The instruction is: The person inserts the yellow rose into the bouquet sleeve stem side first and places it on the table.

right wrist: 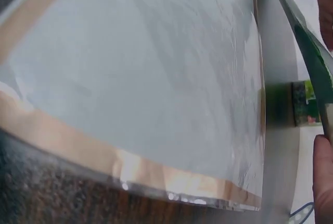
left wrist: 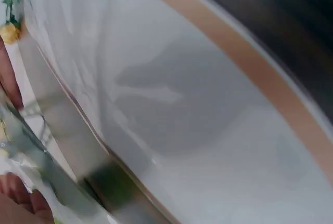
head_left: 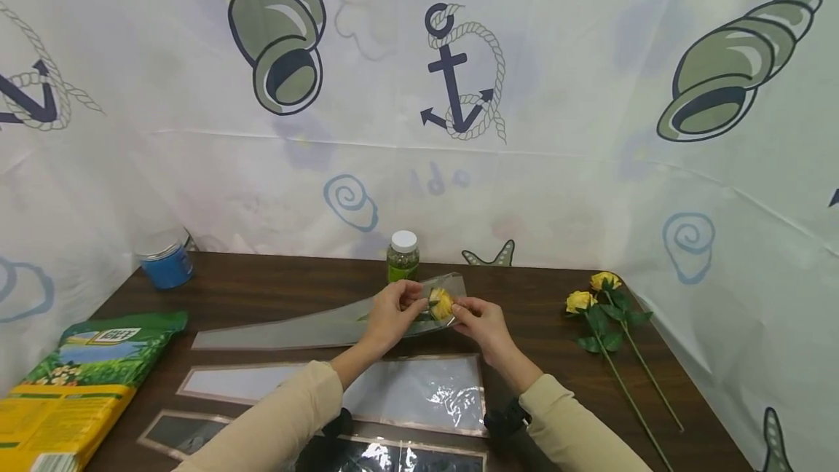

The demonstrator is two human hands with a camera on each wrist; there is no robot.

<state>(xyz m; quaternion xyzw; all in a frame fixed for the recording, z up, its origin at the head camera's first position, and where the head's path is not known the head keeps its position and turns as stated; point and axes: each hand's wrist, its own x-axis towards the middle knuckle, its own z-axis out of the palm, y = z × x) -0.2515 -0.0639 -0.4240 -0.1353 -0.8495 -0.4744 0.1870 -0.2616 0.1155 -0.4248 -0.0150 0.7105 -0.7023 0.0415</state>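
Note:
A yellow artificial-looking rose (head_left: 441, 303) lies in a translucent flower sleeve (head_left: 275, 331), its green leaves showing through the film. My left hand (head_left: 393, 312) pinches the sleeve's upper edge left of the bloom. On the other side, my right hand (head_left: 483, 326) pinches the film close beside the petals. Nearer me lies a white flower sleeve (head_left: 419, 392) with a copper-coloured border, flat on the table. The right wrist view shows the held sleeve edge-on at the right, with my right thumb against it. In the left wrist view both hands are only partly visible.
Two more yellow roses (head_left: 580, 302) lie at the table's right. A green-labelled jar (head_left: 403, 261) with white lid stands behind the hands. Blue jar (head_left: 167, 266) and a green-yellow bag (head_left: 85, 384) are at left. Dark copper-edged sleeves (head_left: 393, 457) lie at the front.

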